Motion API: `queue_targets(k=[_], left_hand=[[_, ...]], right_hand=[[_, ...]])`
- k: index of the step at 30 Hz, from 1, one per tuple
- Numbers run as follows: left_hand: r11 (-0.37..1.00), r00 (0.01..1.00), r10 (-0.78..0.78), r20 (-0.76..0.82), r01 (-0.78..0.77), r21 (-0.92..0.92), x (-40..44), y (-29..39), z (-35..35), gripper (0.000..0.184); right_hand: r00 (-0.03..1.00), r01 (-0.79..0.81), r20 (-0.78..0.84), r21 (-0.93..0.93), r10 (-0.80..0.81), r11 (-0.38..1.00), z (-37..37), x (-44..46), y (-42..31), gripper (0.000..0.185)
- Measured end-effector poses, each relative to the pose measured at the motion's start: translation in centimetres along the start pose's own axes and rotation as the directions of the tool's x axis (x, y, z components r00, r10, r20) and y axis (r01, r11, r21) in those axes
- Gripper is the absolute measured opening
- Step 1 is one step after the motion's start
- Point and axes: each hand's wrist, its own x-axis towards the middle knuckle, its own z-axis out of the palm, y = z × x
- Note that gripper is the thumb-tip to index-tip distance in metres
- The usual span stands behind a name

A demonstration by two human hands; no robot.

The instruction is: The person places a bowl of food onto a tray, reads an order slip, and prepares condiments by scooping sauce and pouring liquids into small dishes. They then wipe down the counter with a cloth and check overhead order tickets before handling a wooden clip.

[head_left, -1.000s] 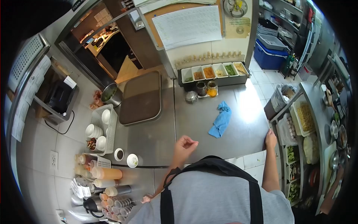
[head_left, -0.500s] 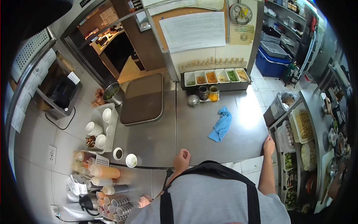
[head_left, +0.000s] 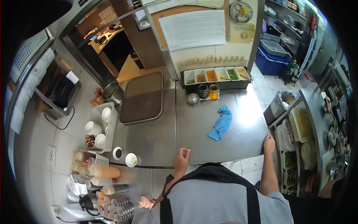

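Note:
My left hand (head_left: 181,158) rests at the near edge of the steel table (head_left: 156,143), fingers curled in with nothing visible in them. At the table's right corner, my right hand (head_left: 269,143) is closed around the edge. A crumpled blue cloth (head_left: 220,124) lies on the tabletop between and beyond my hands, touched by neither. To the left of my left hand sit a small white bowl with green bits (head_left: 131,160) and a small bowl of dark liquid (head_left: 118,153).
A stack of brown trays (head_left: 142,98) lies at the back left, beside a basket of white bowls (head_left: 108,138). A topping rack (head_left: 182,79) and jars (head_left: 213,92) stand at the back. Sauce bottles (head_left: 104,171) fill the lower left. A shelf unit (head_left: 317,123) and another person's arm (head_left: 333,187) are at right.
A person's arm and dark clothing have come into view at the lower right. My hands have stayed nearly in place, and the cloth has not moved.

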Motion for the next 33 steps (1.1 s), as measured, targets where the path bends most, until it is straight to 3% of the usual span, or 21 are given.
queue_targets(k=[4,7,13,33], left_hand=[[1.000,0.999,-0.007,0.035,0.007,0.007,0.2,-0.3,-0.2,0.024],[1.000,1.000,-0.006,0.028,0.005,0.009,0.2,-0.6,0.0,0.028],[0.999,0.998,0.044,0.039,-0.044,0.003,0.0,-0.7,0.1,0.040],[0.987,0.988,0.152,0.017,-0.153,0.057,0.1,-0.8,0.2,0.028]], right_hand=[[0.997,-0.039,0.067,-0.020,0.040,0.999,-0.2,0.1,-0.3,0.053],[0.999,-0.038,-0.012,-0.005,0.038,0.999,0.4,0.2,0.1,0.048],[0.999,-0.018,0.027,-0.026,0.018,0.999,0.4,0.3,0.7,0.049],[0.999,-0.031,0.039,-0.027,0.032,0.999,-0.1,0.1,-0.1,0.050]])
